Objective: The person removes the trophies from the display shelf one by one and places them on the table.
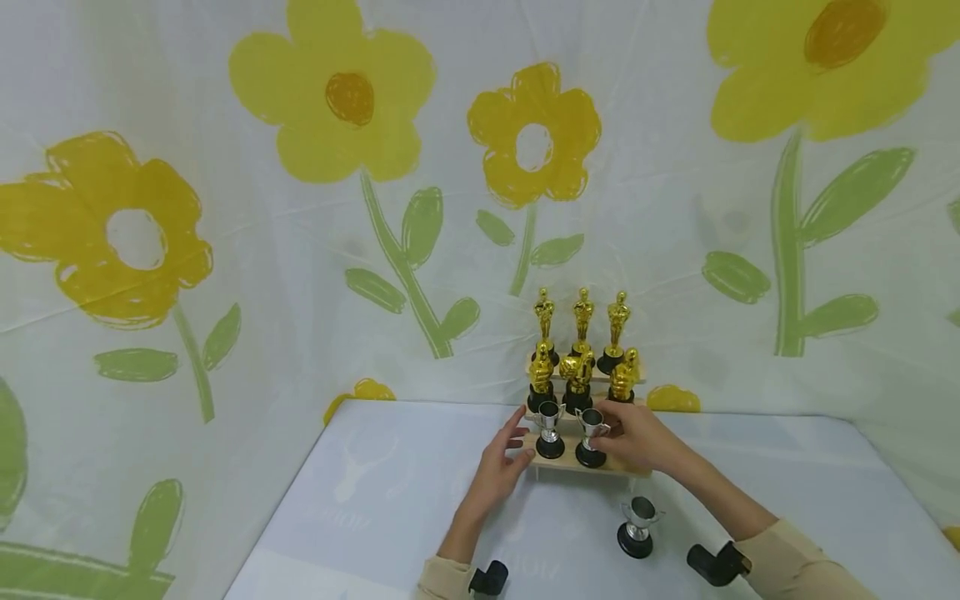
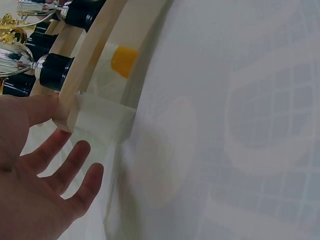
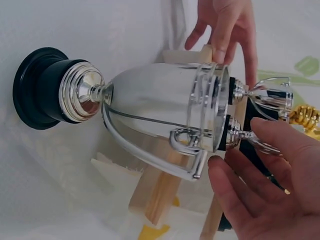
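Note:
A tiered wooden stand (image 1: 558,456) holds gold statuettes on its upper steps and two small silver trophy cups on its lowest step. My left hand (image 1: 501,467) pinches the left end of that step between thumb and index finger, the other fingers spread. At the right-hand silver trophy cup (image 1: 591,423), my right hand (image 1: 633,433) has thumb and fingers on either side of it. The left silver trophy cup (image 1: 550,427) stands beside it. A third silver trophy cup (image 1: 637,527) stands upright on the table in front, looming large in the right wrist view.
Three slim gold statuettes (image 1: 582,321) line the top step. Three gold figures (image 1: 577,375) of other shapes stand on the middle step. Behind the white table (image 1: 405,500) hangs a flower-printed cloth (image 1: 637,208).

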`<move>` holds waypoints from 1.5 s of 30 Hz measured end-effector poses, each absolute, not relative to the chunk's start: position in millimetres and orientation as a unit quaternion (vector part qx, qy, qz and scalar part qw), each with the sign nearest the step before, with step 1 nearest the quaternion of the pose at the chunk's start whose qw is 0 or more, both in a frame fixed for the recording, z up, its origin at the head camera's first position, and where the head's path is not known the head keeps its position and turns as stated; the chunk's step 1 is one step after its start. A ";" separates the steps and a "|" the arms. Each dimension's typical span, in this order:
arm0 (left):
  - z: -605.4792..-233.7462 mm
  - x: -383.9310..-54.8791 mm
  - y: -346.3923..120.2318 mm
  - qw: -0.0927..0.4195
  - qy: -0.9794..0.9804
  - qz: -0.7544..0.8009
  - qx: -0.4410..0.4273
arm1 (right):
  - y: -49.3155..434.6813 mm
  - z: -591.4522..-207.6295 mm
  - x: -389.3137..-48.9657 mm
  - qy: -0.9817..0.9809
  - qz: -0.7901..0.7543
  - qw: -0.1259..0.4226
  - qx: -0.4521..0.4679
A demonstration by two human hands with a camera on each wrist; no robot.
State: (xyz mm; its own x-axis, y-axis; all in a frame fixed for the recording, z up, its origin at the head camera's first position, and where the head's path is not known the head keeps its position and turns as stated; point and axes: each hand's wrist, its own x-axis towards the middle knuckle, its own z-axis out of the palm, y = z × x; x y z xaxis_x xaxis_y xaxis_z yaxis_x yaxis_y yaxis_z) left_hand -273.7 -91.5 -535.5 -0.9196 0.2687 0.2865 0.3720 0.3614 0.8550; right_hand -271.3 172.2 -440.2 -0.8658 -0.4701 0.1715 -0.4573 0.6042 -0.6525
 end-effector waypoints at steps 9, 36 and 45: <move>-534.8 -274.8 -93.4 0.043 -0.823 -0.533 -0.189 | 172.5 -437.6 -267.3 0.897 -0.371 0.007 -0.242; -527.8 -269.6 -89.2 0.063 -0.822 -0.530 -0.199 | 154.5 -456.6 -220.1 0.886 -0.386 -0.005 -0.257; -512.4 -260.0 -87.9 0.058 -0.817 -0.533 -0.211 | 152.1 -459.6 -230.4 0.912 -0.321 0.029 -0.253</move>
